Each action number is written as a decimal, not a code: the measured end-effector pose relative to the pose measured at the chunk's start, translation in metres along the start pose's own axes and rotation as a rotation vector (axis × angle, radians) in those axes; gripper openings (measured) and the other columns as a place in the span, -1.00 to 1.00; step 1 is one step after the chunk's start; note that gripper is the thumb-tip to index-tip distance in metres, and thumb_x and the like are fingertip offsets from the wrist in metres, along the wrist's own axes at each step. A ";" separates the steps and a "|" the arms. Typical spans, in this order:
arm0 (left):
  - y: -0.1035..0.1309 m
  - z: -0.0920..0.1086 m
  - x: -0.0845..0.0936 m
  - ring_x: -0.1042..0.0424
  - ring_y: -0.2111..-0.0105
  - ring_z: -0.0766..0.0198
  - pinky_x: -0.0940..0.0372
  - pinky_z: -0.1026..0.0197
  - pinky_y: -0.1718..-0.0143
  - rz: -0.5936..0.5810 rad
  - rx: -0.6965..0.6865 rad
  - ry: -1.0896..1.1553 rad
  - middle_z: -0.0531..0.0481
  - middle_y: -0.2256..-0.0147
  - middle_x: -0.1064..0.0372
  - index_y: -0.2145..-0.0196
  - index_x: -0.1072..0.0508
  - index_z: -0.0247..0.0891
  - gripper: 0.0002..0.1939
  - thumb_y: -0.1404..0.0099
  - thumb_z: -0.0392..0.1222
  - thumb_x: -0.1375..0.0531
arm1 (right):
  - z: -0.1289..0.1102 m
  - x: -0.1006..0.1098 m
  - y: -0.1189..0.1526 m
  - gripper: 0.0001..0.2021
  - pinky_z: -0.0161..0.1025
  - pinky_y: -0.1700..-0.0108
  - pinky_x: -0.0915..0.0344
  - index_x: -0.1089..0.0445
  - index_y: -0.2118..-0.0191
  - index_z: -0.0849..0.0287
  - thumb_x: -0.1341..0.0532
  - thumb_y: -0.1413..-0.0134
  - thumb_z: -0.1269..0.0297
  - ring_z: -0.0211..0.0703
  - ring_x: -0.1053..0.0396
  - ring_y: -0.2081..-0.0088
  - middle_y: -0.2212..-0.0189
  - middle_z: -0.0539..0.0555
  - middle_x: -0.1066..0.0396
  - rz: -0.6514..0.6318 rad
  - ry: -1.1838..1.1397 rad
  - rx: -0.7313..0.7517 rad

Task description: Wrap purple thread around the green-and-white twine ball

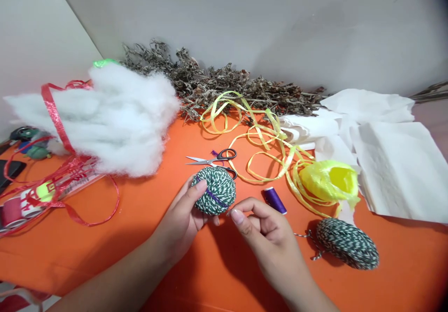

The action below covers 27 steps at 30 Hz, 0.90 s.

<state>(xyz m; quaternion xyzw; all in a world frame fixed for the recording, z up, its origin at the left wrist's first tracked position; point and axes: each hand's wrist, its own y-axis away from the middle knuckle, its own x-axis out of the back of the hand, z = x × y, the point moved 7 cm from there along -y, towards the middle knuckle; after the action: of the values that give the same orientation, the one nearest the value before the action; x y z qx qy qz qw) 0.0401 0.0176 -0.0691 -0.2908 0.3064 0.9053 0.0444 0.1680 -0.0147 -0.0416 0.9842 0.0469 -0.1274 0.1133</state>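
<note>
My left hand (189, 209) is closed round a small ball of green and white twisted yarn (219, 188), thumb across its left side. Dark purple thread runs over the face of the yarn ball. Just right of the ball is my right hand (268, 232), its thumb and forefinger pinched together; whatever sits between the tips is too small to make out. Behind the ball lie scissors (224, 158) with black handles, blades pointing left. A purple thread spool (275, 200) rests beyond my right hand. Further right sits a second green and white yarn ball (346, 244) with a loose end.
White stuffing (126, 121) and red ribbon (54, 111) fill the left, near thread spools (14, 211). Dried plant stems (238, 86) lie along the wall. Yellow ribbon (259, 179) loops from a yellow roll (315, 181). White sheets (402, 162) are at the right on the orange table (402, 284).
</note>
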 end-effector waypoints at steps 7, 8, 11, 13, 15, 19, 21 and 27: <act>0.000 -0.004 -0.003 -0.36 0.60 0.32 -0.35 0.32 0.60 -0.043 0.053 -0.008 -0.06 0.43 -0.49 0.01 -0.41 -0.31 -0.64 -0.37 0.00 -0.18 | 0.000 -0.003 -0.001 -0.81 -0.42 0.33 -0.28 -0.49 0.33 0.14 -0.27 -0.29 0.18 -0.37 -0.06 0.56 0.55 -0.08 -0.35 -0.011 -0.051 -0.021; 0.000 -0.004 -0.003 -0.37 0.59 0.32 -0.36 0.32 0.60 -0.043 0.058 -0.001 -0.07 0.44 -0.49 0.03 -0.42 -0.32 -0.66 -0.39 -0.02 -0.16 | 0.000 -0.003 0.000 -0.81 -0.41 0.32 -0.30 -0.49 0.33 0.14 -0.27 -0.29 0.18 -0.37 -0.06 0.56 0.55 -0.08 -0.36 -0.011 -0.053 -0.023; -0.001 -0.004 -0.004 -0.41 0.55 0.30 -0.38 0.31 0.59 -0.031 0.060 0.021 -0.11 0.38 -0.51 0.07 -0.45 -0.35 -0.70 -0.43 -0.06 -0.11 | -0.001 -0.003 -0.001 -0.80 -0.38 0.25 -0.35 -0.50 0.34 0.15 -0.27 -0.28 0.19 -0.39 0.00 0.61 0.59 -0.12 -0.31 -0.008 -0.056 -0.018; 0.000 -0.004 -0.005 -0.42 0.54 0.29 -0.40 0.30 0.58 -0.040 0.065 0.030 -0.12 0.36 -0.51 0.06 -0.46 -0.35 -0.70 -0.45 -0.07 -0.09 | 0.000 -0.004 -0.001 -0.80 -0.36 0.21 -0.37 -0.50 0.34 0.14 -0.27 -0.28 0.18 -0.39 -0.06 0.60 0.58 -0.12 -0.32 -0.012 -0.063 -0.021; 0.001 -0.004 -0.006 -0.42 0.55 0.28 -0.41 0.28 0.58 -0.059 0.068 0.042 -0.10 0.37 -0.51 -0.01 -0.44 -0.31 -0.68 -0.46 -0.07 -0.07 | 0.001 -0.005 -0.001 -0.80 -0.34 0.18 -0.37 -0.48 0.33 0.15 -0.26 -0.29 0.16 -0.36 -0.23 0.53 0.53 -0.07 -0.40 -0.025 -0.070 -0.032; 0.003 -0.007 -0.006 -0.47 0.48 0.23 -0.43 0.23 0.55 -0.085 0.108 0.077 -0.16 0.25 -0.54 -0.07 -0.43 -0.25 -0.63 -0.46 0.00 -0.06 | 0.003 -0.006 0.003 -0.76 -0.32 0.21 -0.32 -0.44 0.34 0.16 -0.25 -0.28 0.11 -0.26 -0.36 0.40 0.47 0.00 -0.45 -0.040 -0.053 -0.058; 0.003 -0.010 -0.005 -0.49 0.38 0.17 -0.45 0.19 0.44 -0.092 0.129 0.064 -0.20 0.19 -0.54 -0.02 -0.48 -0.28 -0.56 -0.42 0.10 -0.10 | 0.003 -0.004 0.005 -0.73 -0.34 0.31 -0.25 -0.42 0.35 0.17 -0.28 -0.25 0.07 -0.29 -0.25 0.47 0.50 -0.03 -0.39 -0.005 -0.012 -0.090; 0.005 0.002 -0.010 -0.42 0.32 0.19 -0.34 0.22 0.24 -0.161 -0.100 -0.195 -0.09 0.32 -0.49 0.11 -0.53 -0.29 -0.46 -0.02 0.03 -0.48 | -0.001 -0.001 0.011 -0.59 -0.33 0.49 0.19 -0.33 0.43 0.18 -0.31 -0.15 -0.09 -0.35 0.17 0.56 0.64 -0.17 -0.03 0.060 0.058 -0.198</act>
<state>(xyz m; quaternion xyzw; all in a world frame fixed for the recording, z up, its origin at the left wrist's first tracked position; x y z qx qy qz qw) 0.0462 0.0159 -0.0590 -0.2271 0.2307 0.9369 0.1319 0.1689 -0.0250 -0.0380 0.9724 0.0331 -0.0903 0.2126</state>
